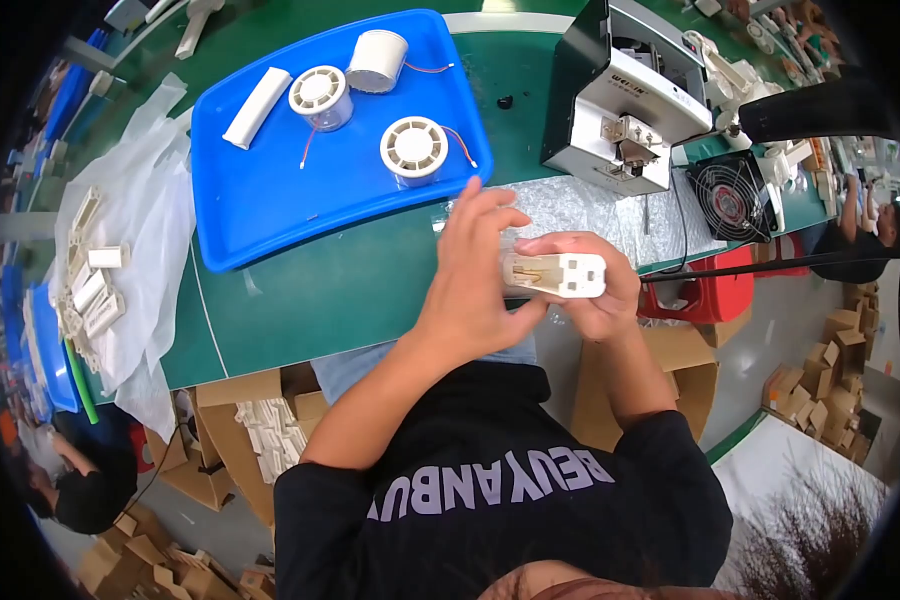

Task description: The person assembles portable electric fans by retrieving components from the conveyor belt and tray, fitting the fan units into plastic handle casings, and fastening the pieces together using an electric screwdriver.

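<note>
A white plastic housing [576, 275] with small metal parts inside is held above the table's front edge. My right hand [602, 290] wraps round its right end, fingers behind and thumb in front. My left hand [475, 275] is at the housing's left end, with its thumb below and its upper fingers spread upward. What its palm touches is partly hidden; something clear shows between the hands. Beyond them, a blue tray [340, 220] holds round slotted white parts [414, 148] with thin wires, a white cylinder [377, 62] and a long white piece [257, 108].
A metal machine [625, 105] stands at the back right, beside a black fan [728, 196] and bubble wrap [610, 215]. White parts lie on a plastic bag [135, 230] at left. Cardboard boxes [235, 400] and a red stool [705, 290] are below the table. Other people [95, 470] are at both sides.
</note>
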The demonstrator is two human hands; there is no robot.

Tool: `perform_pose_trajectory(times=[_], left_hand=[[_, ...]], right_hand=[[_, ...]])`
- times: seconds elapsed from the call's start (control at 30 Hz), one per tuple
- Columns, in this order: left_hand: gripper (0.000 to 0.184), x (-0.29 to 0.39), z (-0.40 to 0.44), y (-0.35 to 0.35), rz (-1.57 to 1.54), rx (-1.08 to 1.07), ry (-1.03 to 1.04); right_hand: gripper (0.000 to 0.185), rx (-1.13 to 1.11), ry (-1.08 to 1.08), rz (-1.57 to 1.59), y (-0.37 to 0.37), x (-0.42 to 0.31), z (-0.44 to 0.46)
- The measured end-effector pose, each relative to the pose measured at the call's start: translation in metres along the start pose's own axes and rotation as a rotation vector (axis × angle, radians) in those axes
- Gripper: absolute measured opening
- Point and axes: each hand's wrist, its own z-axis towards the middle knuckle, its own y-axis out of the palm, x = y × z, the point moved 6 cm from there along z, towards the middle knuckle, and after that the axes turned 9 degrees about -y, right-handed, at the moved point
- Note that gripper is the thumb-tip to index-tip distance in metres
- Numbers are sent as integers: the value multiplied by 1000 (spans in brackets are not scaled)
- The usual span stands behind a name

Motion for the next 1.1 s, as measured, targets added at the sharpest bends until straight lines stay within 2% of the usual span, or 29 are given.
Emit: perform_pose_trajectory(times=[0.07, 0.1, 0.17, 0.2, 0.23, 0.3, 0.37, 0.43, 0.47, 0.5, 0.57, 0.6, 0.63, 0.67, 0.7, 0.73, 0.77, 0.8, 0.83, 0.9, 0.97, 1.0, 1.03, 1.1], left_hand=[[52, -4, -6, -20, -252, 125, 70], [52, -6, -9, -25, -252, 124, 66], [41, 6, -11, -26, -21, -3, 215], [33, 10, -8, -24, -11, -30, 172], [33, 8, -8, -23, -13, -29, 183], [31, -4, -4, -10, -131, -209, 130], [26, -6, -1, -10, -217, -276, 93], [18, -24, -2, 3, -595, -432, -118], [10, -28, -4, 6, -674, -441, -135], [10, -25, -7, 12, -678, -459, -117], [5, -32, -9, 15, -904, -246, -301], [8, -29, -9, 15, -789, -166, -196], [8, -24, -8, 19, -790, -176, -184], [9, -23, -6, 15, -709, -20, -194], [10, -24, -7, 10, -628, 134, -209], [11, -24, -5, 12, -587, 174, -198], [11, -23, -4, 13, -588, 162, -198], [12, -22, -2, 15, -533, 144, -180], [12, -19, -1, 16, -477, 128, -165], [12, -17, -3, 16, -431, 82, -176], [12, -17, 4, 16, -390, 76, -179], [12, -18, 4, 20, -463, 56, -178], [12, -18, 4, 23, -532, 32, -180], [11, -21, 5, 25, -510, 5, -233]], right_hand=[[44, 128, 31, 203, -4, 9, -9], [44, 128, 35, 204, -4, 11, -9], [41, 110, -73, 200, -4, 7, -4], [42, 145, -48, 225, -2, 8, -6], [42, 147, -56, 217, -4, 7, -4], [42, 100, -59, 126, -9, 4, -2], [43, 134, -68, 86, -12, 1, -6], [45, 115, -17, 114, -11, -1, -9], [46, 174, -25, 167, -11, 2, -13], [46, 187, -31, 146, -16, -2, -13], [44, 99, 60, 10, -18, -7, -8], [48, -13, -6, -154, -25, -16, -2], [56, 216, -70, -176, -48, -23, -1], [64, 440, -138, -192, -67, -32, 6], [66, 624, -187, -451, -93, -45, 21], [74, 791, -278, -525, -112, -48, 35], [77, 867, -319, -713, -127, -54, 63], [78, 851, -331, -899, -142, -57, 88], [67, 909, -195, -673, -160, -44, 104], [47, 816, -159, -899, -185, -47, 109], [35, 761, -252, -425, -182, -61, 98], [29, 768, -329, -395, -177, -79, 95], [25, 820, -345, -220, -167, -93, 93], [28, 781, -478, -124, -161, -102, 102]])
